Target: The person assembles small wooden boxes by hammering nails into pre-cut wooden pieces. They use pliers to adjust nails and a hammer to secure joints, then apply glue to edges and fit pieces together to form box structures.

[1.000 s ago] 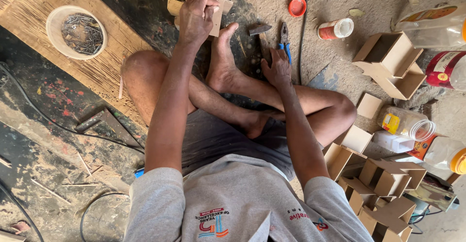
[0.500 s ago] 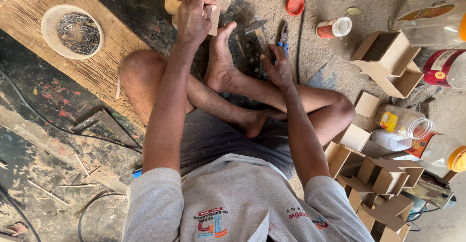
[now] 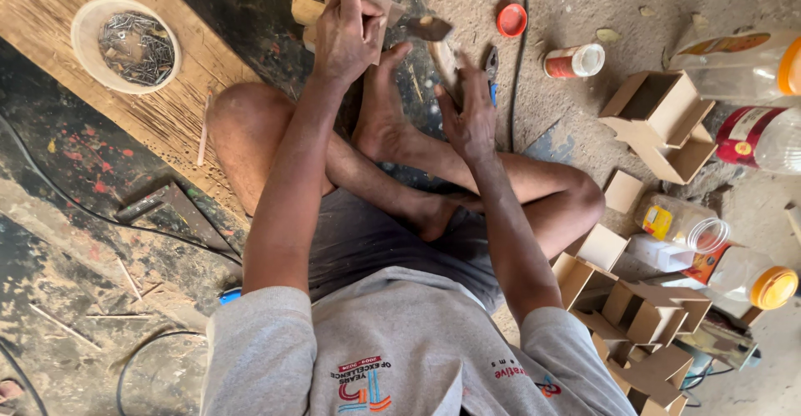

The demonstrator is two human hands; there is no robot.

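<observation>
Left hand (image 3: 349, 36): closed on small wooden pieces (image 3: 310, 9), pinned to the floor just past the foot (image 3: 380, 107). Right hand (image 3: 469, 115): now gripping a hammer (image 3: 440, 49) by its handle and lifted, where 1 second earlier it rested low beside the tools. Judged ready to strike. Nearby: 1 bowl of nails (image 3: 125, 45), open wooden boxes (image 3: 659, 120).

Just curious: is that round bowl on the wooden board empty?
No, the round bowl on the wooden board holds a heap of small nails.
</observation>
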